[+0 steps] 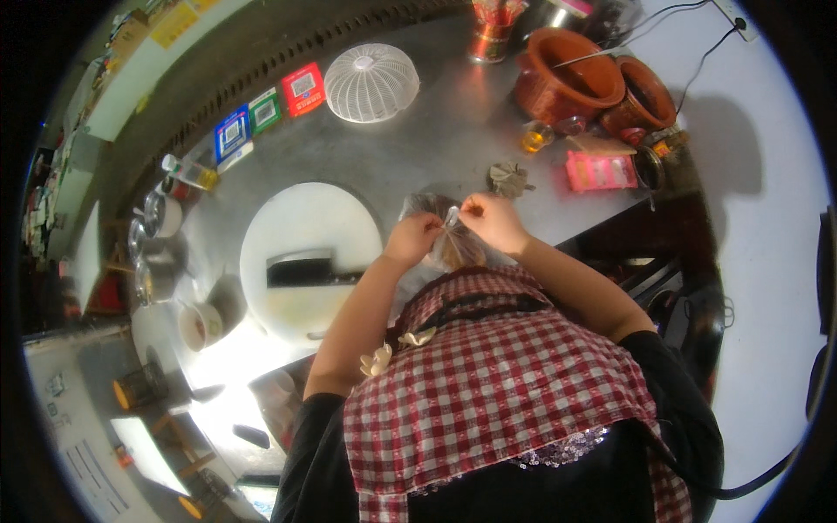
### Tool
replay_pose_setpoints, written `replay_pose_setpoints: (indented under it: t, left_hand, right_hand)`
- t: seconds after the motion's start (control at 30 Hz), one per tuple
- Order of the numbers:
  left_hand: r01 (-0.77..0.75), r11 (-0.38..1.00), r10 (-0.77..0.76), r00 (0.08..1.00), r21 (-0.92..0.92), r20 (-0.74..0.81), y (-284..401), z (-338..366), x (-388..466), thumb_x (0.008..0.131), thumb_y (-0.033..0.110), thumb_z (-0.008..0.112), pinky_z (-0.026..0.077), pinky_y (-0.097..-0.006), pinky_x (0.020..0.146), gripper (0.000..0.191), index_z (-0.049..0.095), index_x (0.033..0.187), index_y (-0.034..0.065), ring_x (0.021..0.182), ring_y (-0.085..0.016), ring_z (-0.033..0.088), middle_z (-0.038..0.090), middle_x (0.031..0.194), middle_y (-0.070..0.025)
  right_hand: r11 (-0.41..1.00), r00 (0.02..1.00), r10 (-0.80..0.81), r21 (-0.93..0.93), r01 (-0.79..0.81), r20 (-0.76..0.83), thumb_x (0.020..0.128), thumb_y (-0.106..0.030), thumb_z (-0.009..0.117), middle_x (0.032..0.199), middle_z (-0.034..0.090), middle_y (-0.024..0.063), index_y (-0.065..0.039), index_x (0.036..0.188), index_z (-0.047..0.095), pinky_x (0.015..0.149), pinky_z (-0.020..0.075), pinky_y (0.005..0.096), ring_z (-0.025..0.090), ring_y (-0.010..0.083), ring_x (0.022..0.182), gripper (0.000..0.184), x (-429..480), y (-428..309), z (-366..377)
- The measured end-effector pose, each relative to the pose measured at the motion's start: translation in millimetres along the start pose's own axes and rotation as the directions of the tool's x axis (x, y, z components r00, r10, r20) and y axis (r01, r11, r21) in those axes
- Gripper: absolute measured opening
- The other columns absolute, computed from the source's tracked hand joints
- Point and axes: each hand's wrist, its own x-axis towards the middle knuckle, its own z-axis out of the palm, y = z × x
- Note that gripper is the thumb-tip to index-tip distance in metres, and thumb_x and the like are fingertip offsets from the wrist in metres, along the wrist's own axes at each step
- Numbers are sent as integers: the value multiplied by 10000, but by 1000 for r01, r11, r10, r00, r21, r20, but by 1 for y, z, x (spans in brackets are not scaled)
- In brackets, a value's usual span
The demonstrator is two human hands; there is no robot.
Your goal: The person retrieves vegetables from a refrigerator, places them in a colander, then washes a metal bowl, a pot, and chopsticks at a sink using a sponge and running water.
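Between my two hands is a clear plastic bag (463, 250) with something brownish inside, close against the checked apron. The fingers of my left hand (416, 236) pinch the gathered top of the bag from one side. On the other side, my right hand (494, 222) grips the bag's neck, its thumb and forefinger curled together. To the left a cleaver (304, 269) with a dark blade lies on a round white cutting board (320, 216). Dried leaves (509, 178) lie on the metal counter (431, 144) just beyond my right hand.
Brown clay pots (569, 78), a small glass of yellow liquid (537, 137) and a pink package (601, 171) stand at the right. A white mesh dome (371, 84) and cards with printed codes (304, 89) line the far edge. Pots and a bowl (201, 325) stand at the left.
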Motion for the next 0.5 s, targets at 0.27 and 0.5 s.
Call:
replay_pose_setpoints:
  t: [0.27, 0.5]
  left_hand:
    - [19, 998, -14, 998, -64, 68, 2, -8, 3, 882, 203, 631, 506, -362, 725, 233, 673, 1020, 19, 811, -281, 655, 676, 950, -153]
    - [-36, 992, 33, 999, 124, 28, 15, -7, 8, 838, 188, 630, 510, -421, 754, 186, 703, 948, 57, 880, -335, 639, 660, 955, -151]
  right_hand:
    - [917, 960, -233, -294, 271, 157, 774, -172, 685, 856, 656, 166, -19, 819, 684, 705, 512, 408, 635, 345, 790, 160, -3, -7, 14]
    - [796, 968, -164, -554, 245, 192, 731, -192, 643, 848, 665, 159, -47, 770, 658, 718, 520, 438, 648, 348, 812, 151, 3, -12, 22]
